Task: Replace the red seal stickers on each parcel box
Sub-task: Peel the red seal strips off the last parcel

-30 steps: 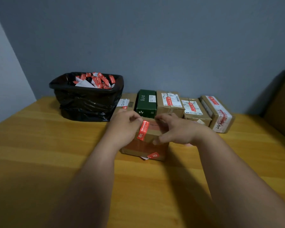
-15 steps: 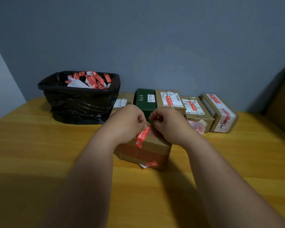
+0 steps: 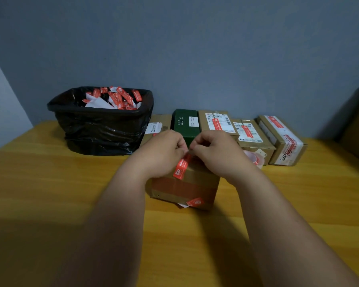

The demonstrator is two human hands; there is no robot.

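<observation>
A brown parcel box (image 3: 184, 188) stands on the wooden table (image 3: 50, 193) in front of me. A red seal sticker (image 3: 181, 166) hangs down over the box's top front edge. My left hand (image 3: 164, 152) and my right hand (image 3: 214, 151) meet above the box, fingertips pinching the sticker's upper end. A second red sticker (image 3: 195, 202) sits at the box's lower front edge. The box's top is hidden under my hands.
A black-lined bin (image 3: 100, 121) full of used red stickers and white backing stands at the back left. A green box (image 3: 186, 124) and several brown parcels (image 3: 251, 134) line the wall. A sticker roll (image 3: 255, 158) lies behind my right wrist.
My right hand has come in from the box's right side to meet my left hand at the sticker's top end. The box has shifted slightly towards me.
</observation>
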